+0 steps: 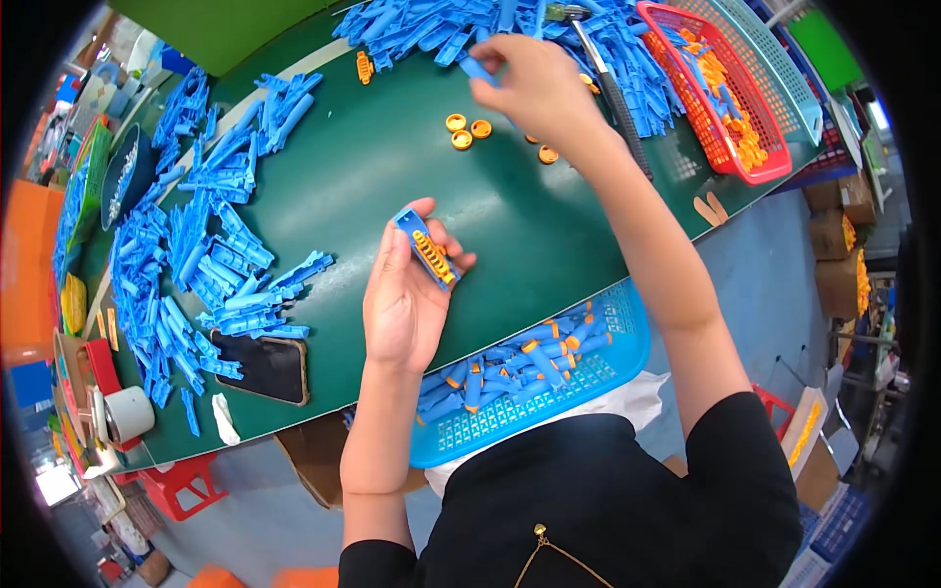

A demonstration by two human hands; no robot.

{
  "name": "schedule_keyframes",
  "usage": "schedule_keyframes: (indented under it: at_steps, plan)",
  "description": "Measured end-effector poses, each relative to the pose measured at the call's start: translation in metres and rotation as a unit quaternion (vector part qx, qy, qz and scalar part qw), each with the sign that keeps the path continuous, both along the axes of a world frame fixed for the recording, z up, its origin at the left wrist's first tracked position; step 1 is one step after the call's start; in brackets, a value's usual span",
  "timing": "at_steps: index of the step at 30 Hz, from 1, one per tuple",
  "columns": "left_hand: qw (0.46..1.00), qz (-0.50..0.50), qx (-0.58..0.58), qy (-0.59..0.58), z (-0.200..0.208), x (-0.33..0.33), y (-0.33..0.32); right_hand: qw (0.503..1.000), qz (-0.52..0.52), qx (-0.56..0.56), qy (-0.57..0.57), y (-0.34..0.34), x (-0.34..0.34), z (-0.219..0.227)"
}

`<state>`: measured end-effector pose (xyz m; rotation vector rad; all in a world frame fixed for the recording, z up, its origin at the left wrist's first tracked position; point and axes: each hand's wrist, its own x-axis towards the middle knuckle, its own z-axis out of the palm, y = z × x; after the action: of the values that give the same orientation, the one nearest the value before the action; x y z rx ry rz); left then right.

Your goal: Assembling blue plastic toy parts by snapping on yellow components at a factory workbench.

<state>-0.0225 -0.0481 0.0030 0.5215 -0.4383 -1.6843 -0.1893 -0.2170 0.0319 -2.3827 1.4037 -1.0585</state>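
Observation:
My left hand (404, 299) holds a blue plastic channel piece with an orange ribbed insert (427, 248) above the green table (392, 167). My right hand (534, 86) reaches to the far side and pinches a blue plastic piece (476, 69) at the edge of a big pile of blue pieces (549, 29). Several small orange caps (469, 130) lie on the table just below that hand.
A blue basket (627, 333) with finished blue-and-orange pieces sits on my lap at the table's near edge. A red basket (725, 98) of orange parts stands far right. More blue pieces (196, 245) cover the left; a phone (265, 365) and a tape roll (127, 414) lie near-left.

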Motion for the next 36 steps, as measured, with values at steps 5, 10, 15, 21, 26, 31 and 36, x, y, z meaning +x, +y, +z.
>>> schedule_keyframes:
  at_steps: [5, 10, 15, 21, 26, 31, 36]
  plan:
    - [0.990, 0.075, 0.018, -0.120, 0.002, 0.007, 0.005, 0.995, 0.096, -0.019, 0.032, 0.117, -0.017, -0.013]
    - [0.980, 0.098, 0.016, -0.172, 0.002, 0.002, 0.008, 0.988, 0.058, 0.115, -0.085, 0.151, -0.021, -0.025]
    - [0.981, 0.089, 0.012, -0.174, -0.007, -0.006, 0.012, 0.871, 0.118, 0.267, -0.395, 0.154, 0.012, -0.013]
    - [0.978, 0.092, 0.031, -0.187, -0.004, -0.008, 0.011, 0.889, 0.124, 0.245, -0.366, 0.156, 0.021, -0.031]
    - [0.973, 0.098, 0.020, -0.206, -0.003, -0.007, 0.011, 0.833, 0.137, 0.290, -0.450, 0.154, 0.025, -0.036]
    - [0.972, 0.101, 0.032, -0.212, 0.001, -0.008, 0.010, 0.861, 0.155, 0.270, -0.402, 0.151, 0.020, -0.041]
    - [0.984, 0.091, 0.008, -0.150, 0.000, -0.002, 0.011, 0.892, 0.165, 0.255, -0.335, 0.153, 0.020, -0.022]
